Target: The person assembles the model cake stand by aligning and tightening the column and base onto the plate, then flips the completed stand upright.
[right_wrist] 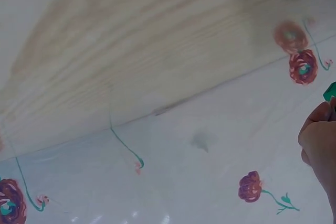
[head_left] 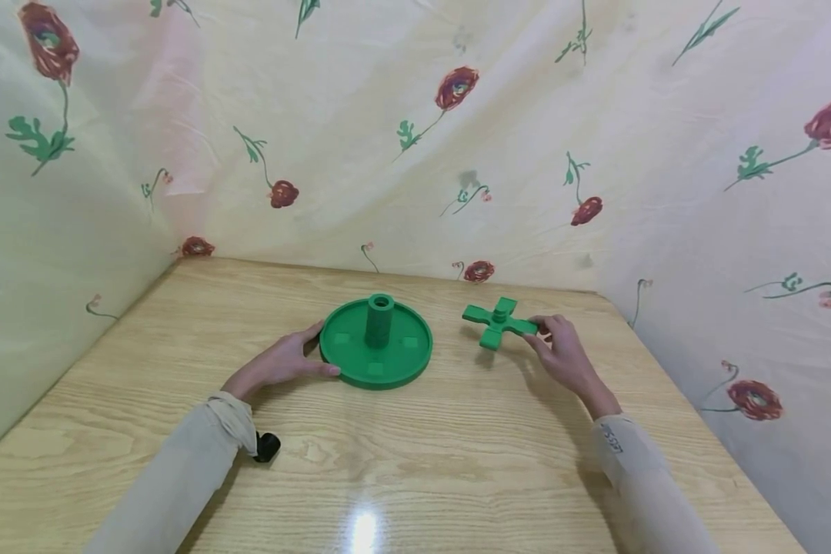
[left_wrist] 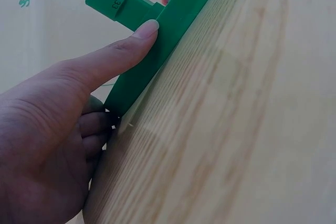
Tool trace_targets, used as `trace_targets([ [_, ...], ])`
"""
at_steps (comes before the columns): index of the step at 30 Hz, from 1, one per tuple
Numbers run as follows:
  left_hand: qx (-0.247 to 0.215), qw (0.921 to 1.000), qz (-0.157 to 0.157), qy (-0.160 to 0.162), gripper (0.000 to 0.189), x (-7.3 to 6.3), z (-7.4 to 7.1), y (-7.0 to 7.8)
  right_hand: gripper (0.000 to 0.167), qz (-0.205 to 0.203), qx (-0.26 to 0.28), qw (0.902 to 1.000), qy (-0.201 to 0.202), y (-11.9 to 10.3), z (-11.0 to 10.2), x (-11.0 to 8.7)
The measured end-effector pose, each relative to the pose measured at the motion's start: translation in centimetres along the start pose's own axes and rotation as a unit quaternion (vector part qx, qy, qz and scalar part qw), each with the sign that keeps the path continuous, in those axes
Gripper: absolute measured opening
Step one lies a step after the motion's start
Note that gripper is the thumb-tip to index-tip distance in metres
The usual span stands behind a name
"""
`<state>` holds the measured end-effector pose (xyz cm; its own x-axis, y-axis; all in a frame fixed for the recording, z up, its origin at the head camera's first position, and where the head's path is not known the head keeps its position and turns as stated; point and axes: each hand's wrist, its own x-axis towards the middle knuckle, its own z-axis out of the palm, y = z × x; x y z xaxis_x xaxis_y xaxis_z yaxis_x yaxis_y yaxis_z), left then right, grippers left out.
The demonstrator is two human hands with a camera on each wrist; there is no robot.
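Note:
A round green tray-like base point(head_left: 349, 358) with a raised rim lies on the wooden table, a hollow post point(head_left: 378, 323) standing upright at its middle. My left hand point(head_left: 287, 359) grips its left edge, fingers on the far side and thumb at the near rim; the left wrist view shows that thumb point(left_wrist: 118, 56) against the rim. To the right, my right hand point(head_left: 561, 354) pinches one arm of a green cross-shaped piece point(head_left: 500, 317) between thumb and fingers. A short round stub rises from the cross's centre, and its shadow falls on the table below.
A small black cylinder point(head_left: 267, 447) shows by the left sleeve cuff. Flower-printed cloth point(head_left: 360, 154) hangs behind the table point(head_left: 422, 477) and along both sides. Pale squares mark the floor of the round base.

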<state>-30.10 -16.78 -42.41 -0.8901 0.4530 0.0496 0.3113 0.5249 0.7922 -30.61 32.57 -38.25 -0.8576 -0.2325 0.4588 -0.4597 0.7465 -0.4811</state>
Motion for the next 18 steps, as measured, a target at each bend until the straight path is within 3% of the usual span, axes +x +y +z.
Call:
trace_targets([
  [18,0.002,1.0,-0.007,0.001,0.112,-0.1,-0.2,0.0,0.022,-0.049,0.021,0.9982,0.026,-2.1,1.4,1.0],
])
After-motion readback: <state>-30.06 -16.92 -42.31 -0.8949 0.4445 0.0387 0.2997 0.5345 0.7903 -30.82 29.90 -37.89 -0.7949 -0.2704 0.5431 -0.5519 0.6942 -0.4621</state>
